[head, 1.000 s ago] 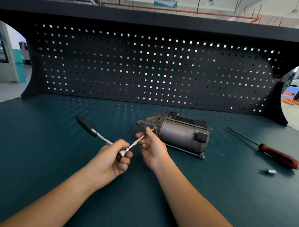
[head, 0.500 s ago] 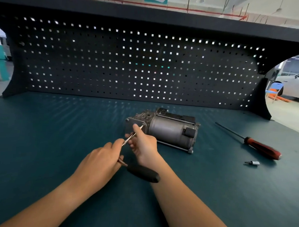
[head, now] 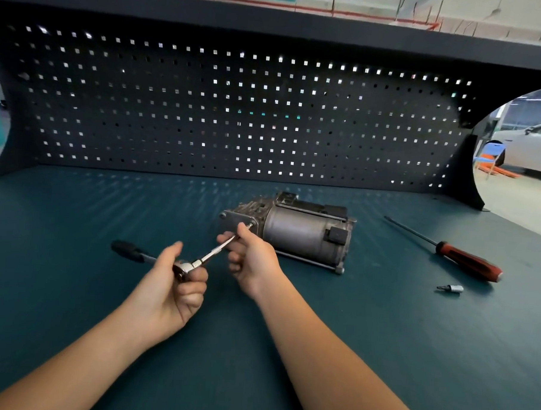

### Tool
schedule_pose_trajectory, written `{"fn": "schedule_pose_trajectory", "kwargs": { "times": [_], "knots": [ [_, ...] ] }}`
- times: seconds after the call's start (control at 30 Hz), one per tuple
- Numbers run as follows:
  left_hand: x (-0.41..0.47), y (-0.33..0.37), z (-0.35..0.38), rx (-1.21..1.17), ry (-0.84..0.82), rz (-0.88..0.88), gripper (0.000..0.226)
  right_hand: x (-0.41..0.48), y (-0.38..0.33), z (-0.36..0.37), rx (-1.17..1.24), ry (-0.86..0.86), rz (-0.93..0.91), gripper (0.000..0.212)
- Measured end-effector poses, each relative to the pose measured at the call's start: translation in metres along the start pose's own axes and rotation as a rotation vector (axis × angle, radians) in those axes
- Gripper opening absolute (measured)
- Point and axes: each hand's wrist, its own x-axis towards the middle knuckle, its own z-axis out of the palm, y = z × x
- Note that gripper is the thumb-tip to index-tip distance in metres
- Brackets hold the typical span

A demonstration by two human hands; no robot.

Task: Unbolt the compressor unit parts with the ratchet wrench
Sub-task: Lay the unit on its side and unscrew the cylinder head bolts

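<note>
- Head view, looking down at a teal worktop (head: 73, 289) with a black pegboard (head: 236, 110) standing across the back.
- Compressor unit (head: 296, 230) lies on its side just right of the frame's centre, grey cylinder body pointing right, flat end plate facing left toward the hands.
- Ratchet wrench (head: 184, 266) sits in the middle of the frame — black grip sticking out to the left, shiny head near centre, and a thin extension bar (head: 217, 249) running up and right to a bolt on the end plate.
- Left hand (head: 172, 290) is curled around the ratchet head, fingers closed under it, thumb up.
- Right hand (head: 251, 259) is pinched closed on the extension bar close to the plate, thumb and forefinger on the bar, right up against the compressor's left end.
- Over on the right side of the frame there's a long screwdriver (head: 465, 263) with a red and black handle lying diagonally — well apart from the compressor.
- Just below its handle, a small loose socket bit (head: 451, 288) lies on the worktop.
</note>
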Motion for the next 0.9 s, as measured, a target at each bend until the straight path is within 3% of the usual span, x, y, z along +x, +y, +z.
{"fn": "schedule_pose_trajectory", "kwargs": {
  "times": [0.13, 0.23, 0.33, 0.5, 0.77, 0.9],
  "knots": [
    [-0.001, -0.006, 0.001, 0.345, 0.014, 0.15, 0.017, 0.0, -0.003, -0.001, -0.106, 0.062, -0.015, 0.027],
    [0.0, -0.012, -0.002, 0.785, 0.082, 0.372, 0.003, 0.0, 0.0, -0.001, -0.109, 0.109, -0.038, 0.026],
    [-0.002, -0.016, -0.003, 1.248, 0.117, 0.645, 0.021, 0.0, 0.002, -0.002, -0.076, 0.122, -0.046, 0.027],
    [-0.007, -0.024, -0.003, 1.82, 0.162, 0.739, 0.042, -0.001, 0.003, -0.003, -0.088, 0.139, -0.064, 0.03],
    [-0.004, -0.023, -0.003, 1.977, 0.256, 0.827, 0.034, 0.0, 0.004, 0.003, -0.354, 0.284, -0.277, 0.044],
    [-0.006, -0.024, -0.002, 1.751, 0.165, 0.735, 0.039, 0.002, 0.001, -0.001, -0.28, 0.261, -0.227, 0.036]
  ]
}}
